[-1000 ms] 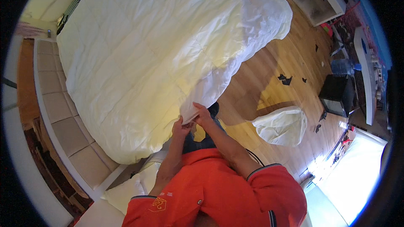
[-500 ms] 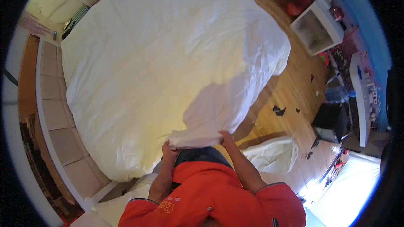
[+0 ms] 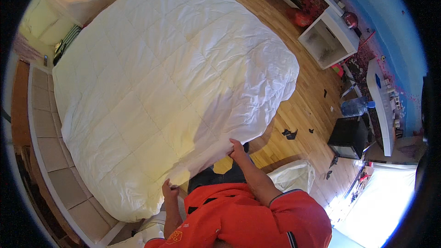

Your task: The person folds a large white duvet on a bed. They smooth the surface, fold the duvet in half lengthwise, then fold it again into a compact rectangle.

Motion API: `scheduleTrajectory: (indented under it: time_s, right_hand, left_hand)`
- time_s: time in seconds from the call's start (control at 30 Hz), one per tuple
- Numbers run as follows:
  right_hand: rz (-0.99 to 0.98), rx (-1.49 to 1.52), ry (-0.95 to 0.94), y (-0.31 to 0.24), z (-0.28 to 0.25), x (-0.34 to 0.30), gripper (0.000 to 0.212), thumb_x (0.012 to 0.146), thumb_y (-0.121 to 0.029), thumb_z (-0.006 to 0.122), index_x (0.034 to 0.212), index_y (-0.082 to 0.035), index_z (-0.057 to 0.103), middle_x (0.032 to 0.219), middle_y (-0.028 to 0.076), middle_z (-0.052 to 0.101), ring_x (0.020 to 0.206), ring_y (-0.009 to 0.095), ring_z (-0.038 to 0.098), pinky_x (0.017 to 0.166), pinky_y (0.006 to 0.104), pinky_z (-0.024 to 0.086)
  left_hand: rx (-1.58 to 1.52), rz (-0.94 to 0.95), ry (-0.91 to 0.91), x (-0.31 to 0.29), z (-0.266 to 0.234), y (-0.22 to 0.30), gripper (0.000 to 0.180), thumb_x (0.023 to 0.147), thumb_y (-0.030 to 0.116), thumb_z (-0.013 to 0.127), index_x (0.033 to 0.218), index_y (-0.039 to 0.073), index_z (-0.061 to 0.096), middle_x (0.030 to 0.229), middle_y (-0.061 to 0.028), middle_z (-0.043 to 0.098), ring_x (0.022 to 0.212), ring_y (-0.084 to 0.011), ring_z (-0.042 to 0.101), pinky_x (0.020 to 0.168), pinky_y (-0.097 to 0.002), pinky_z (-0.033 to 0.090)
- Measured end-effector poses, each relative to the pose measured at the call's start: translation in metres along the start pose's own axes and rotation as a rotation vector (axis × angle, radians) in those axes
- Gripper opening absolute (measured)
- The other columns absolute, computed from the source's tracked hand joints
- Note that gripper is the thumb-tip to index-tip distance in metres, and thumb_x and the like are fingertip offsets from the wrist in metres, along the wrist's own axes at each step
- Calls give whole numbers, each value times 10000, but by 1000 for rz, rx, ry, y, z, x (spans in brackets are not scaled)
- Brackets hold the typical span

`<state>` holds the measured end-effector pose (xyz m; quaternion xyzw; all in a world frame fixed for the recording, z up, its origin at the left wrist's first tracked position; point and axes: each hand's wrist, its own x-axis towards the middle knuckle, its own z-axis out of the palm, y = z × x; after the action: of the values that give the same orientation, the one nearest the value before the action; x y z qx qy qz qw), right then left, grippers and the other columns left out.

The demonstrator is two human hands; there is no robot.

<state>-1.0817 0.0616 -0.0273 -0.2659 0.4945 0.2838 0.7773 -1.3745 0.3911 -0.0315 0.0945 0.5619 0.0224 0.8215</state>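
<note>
A large white quilt (image 3: 170, 78) with stitched squares spreads over the bed, rumpled along its right side. Its near edge hangs between my two hands. My left hand (image 3: 170, 189) is closed on that edge near the quilt's lower corner. Farther right and a little farther away, my right hand (image 3: 236, 149) pinches the same edge. The stretch between them is pulled fairly straight, and my shadow falls across it. Whatever lies beneath the quilt is hidden.
A padded beige headboard (image 3: 53, 156) runs along the left. On the wooden floor (image 3: 271, 138) to the right lie dark scraps and a white fabric bundle (image 3: 294, 174). Beyond stand a black box-like cabinet (image 3: 349, 138), a large water bottle (image 3: 356, 106) and a white open cabinet (image 3: 328, 39).
My hands have moved farther apart along the quilt's edge, the left one nearer to me. The quilt, puffed and smooth before, has settled flatter and shows its stitched squares.
</note>
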Motion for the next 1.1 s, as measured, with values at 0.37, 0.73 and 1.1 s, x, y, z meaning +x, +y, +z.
scheduleTrajectory:
  time_s: [0.37,0.73,1.1]
  right_hand:
    - [262,-379,-84,-46,-31,-28,423,910,-178,609,1279,4,509,1192,172,618,1029,316,648,859,456,572]
    - [41,151,-197,-180,-51,52,361,894,-255,600,1151,-1,607,1069,155,670,981,343,644,915,488,513]
    - [-128,-201,-110,-247,-122,77,358,785,-89,688,1114,14,589,976,156,649,830,329,640,725,457,562]
  left_hand:
    - [348,-71,-288,29,201,-197,470,988,306,523,1347,7,476,1339,-197,542,1219,-369,542,1008,-520,477]
    - [-23,-16,51,-69,238,-187,384,974,172,457,1305,-12,519,1301,-178,597,1151,-361,607,1021,-539,469]
    - [170,35,-47,21,324,-262,623,960,396,505,1420,-10,392,1375,-227,500,1194,-428,527,971,-576,473]
